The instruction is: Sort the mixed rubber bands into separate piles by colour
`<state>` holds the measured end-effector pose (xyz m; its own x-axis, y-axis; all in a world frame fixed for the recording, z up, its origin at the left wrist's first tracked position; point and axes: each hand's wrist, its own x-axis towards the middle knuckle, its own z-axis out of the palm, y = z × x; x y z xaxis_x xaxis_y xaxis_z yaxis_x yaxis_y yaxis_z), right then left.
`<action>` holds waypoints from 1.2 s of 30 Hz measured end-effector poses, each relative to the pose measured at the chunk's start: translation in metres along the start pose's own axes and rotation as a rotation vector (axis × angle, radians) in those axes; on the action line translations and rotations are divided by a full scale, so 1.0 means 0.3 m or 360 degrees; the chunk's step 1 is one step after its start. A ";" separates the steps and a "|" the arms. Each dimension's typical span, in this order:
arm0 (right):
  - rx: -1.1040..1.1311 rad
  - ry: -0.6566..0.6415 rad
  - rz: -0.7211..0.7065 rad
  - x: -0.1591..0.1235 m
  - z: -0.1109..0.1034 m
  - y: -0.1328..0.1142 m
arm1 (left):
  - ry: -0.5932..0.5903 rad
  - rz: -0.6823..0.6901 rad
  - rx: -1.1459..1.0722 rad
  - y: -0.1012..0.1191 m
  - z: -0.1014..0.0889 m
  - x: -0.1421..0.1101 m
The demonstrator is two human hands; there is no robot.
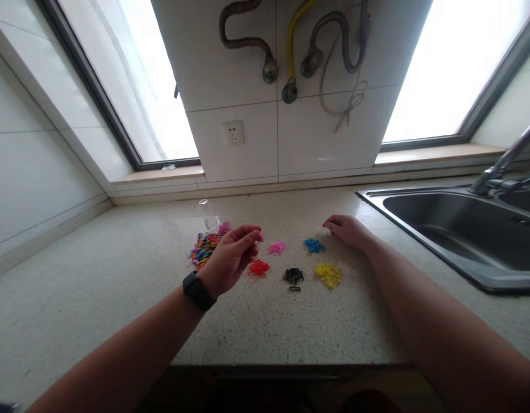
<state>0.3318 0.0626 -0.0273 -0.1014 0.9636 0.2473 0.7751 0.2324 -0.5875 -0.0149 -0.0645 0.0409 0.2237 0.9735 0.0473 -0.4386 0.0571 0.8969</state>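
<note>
My left hand (233, 258), with a black watch at the wrist, is above the counter in a pinch. A bit of pink shows at its fingertips, too small to name. Partly behind this hand lies a mixed pile of small colourful rubber bands (203, 248). Sorted by colour nearby are a pink pile (276, 248), a red pile (259, 268), a black pile (293, 275), a blue pile (314, 245) and a yellow pile (328, 275). My right hand (346, 229) rests on the counter beyond the blue pile, its fingers curled together with nothing visible in them.
A clear plastic cup (205, 213) stands behind the mixed pile. The speckled counter (248, 332) ends at a near edge. At the right is a steel sink (437, 229) with a faucet (493, 178). Hoses and a socket (234, 133) are on the tiled wall.
</note>
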 end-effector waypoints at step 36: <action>-0.0135 -0.0005 -0.0025 0.003 0.001 -0.018 | -0.0384 0.0511 0.1764 -0.116 -0.123 0.119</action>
<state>0.3273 0.0624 -0.0242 -0.1159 0.9604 0.2534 0.8235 0.2356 -0.5160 -0.0239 -0.0234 -0.0048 0.4516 0.8345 0.3158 0.4647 -0.5221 0.7151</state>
